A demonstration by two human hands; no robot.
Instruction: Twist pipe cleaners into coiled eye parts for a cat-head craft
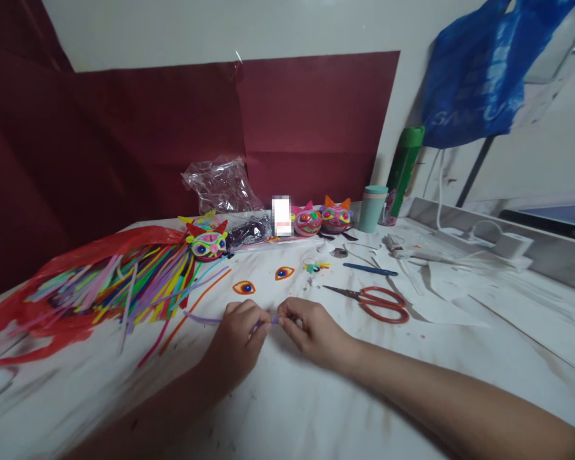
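A purple pipe cleaner (202,319) runs between my two hands, its loose tail trailing off to the left. My left hand (243,329) pinches it, and my right hand (311,326) grips its short end close by, fingertips almost meeting. Just beyond my hands lie two eye shapes, one (244,288) at the left and another (284,273) at the right, each orange-rimmed with a blue centre. Red-handled scissors (383,303) rest to the right, blades pointing left. Many coloured pipe cleaners (148,281) are spread on a red plastic bag (76,255) at the left.
Decorated animal heads stand at the back: a red-horned one (207,245), a pink-eared one (307,221) and an orange-eared one (337,217). A blue pen-like tool (370,269) lies behind the scissors. A green cup (372,209), white paper (453,297) and a power strip (464,239) occupy the right side.
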